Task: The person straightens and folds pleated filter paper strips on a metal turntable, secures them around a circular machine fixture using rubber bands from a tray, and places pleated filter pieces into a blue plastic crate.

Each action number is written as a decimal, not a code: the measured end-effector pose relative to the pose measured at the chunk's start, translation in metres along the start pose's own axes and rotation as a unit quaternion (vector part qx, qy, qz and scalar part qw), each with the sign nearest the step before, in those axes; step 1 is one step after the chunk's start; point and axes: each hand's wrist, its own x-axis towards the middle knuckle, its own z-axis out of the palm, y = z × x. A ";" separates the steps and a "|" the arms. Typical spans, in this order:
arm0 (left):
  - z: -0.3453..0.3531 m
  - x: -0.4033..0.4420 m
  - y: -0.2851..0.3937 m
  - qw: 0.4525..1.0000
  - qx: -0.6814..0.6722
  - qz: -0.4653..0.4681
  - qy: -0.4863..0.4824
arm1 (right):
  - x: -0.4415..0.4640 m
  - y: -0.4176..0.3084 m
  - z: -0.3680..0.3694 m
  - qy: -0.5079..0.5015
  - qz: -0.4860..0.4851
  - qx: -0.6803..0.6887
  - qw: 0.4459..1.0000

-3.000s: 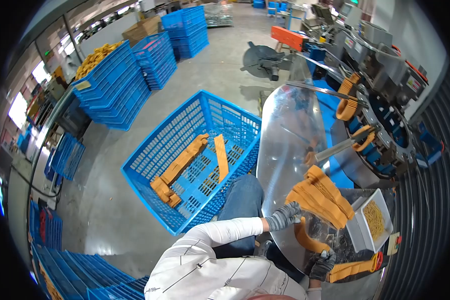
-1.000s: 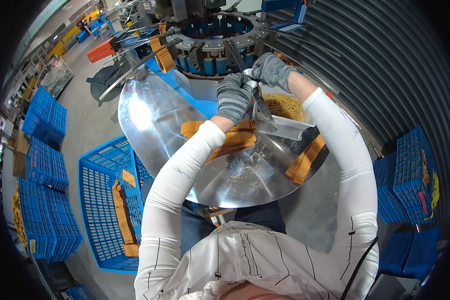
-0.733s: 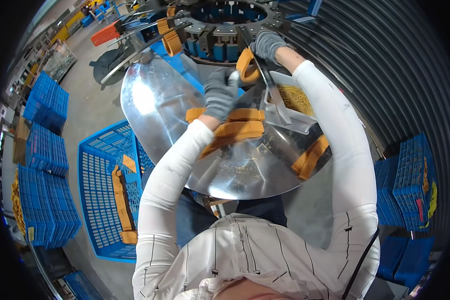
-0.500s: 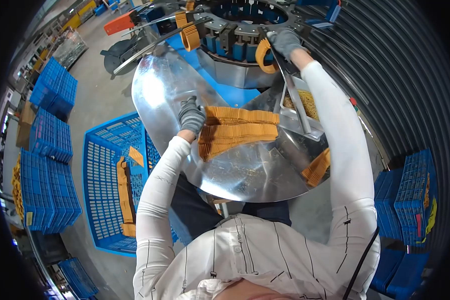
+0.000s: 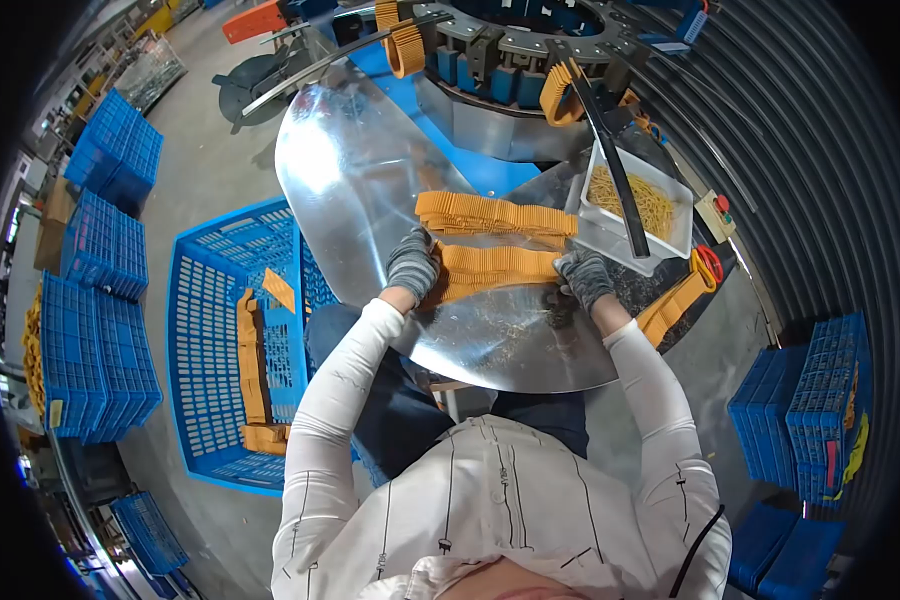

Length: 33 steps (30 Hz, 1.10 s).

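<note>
Several orange pleated strips lie in two groups on the shiny metal table (image 5: 345, 215). My left hand (image 5: 413, 265), in a grey striped glove, is closed round the left end of the nearer strips (image 5: 495, 265). At their right end my right hand (image 5: 583, 275), gloved alike, has its fingers closed on them. Just beyond lies the farther bundle (image 5: 495, 215), touched by neither hand. An orange strip (image 5: 560, 95) hangs looped at a dark bar of the round machine (image 5: 530, 45).
A white tray (image 5: 675, 215) of thin yellow pieces stands at the table's right, near another orange strip (image 5: 670, 305) and red-handled scissors (image 5: 708, 264). On the left, a blue crate (image 5: 205, 350) holds orange strips. Stacked blue crates (image 5: 100, 350) stand farther left, others (image 5: 820, 410) at right.
My right hand has come down from the machine's bar to the right end of the nearer strips. My left hand has closed on their left end. The view has shifted.
</note>
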 end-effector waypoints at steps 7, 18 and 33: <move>-0.005 0.006 -0.024 0.994 -0.085 0.052 -0.033 | -0.009 0.031 -0.022 0.048 -0.158 -0.117 0.979; -0.040 -0.022 0.005 0.992 -0.115 0.054 -0.014 | -0.089 -0.008 -0.053 -0.117 -0.058 0.134 0.982; -0.054 -0.002 0.173 0.824 -0.532 0.003 -0.193 | -0.070 -0.123 -0.133 0.026 -0.185 0.142 0.972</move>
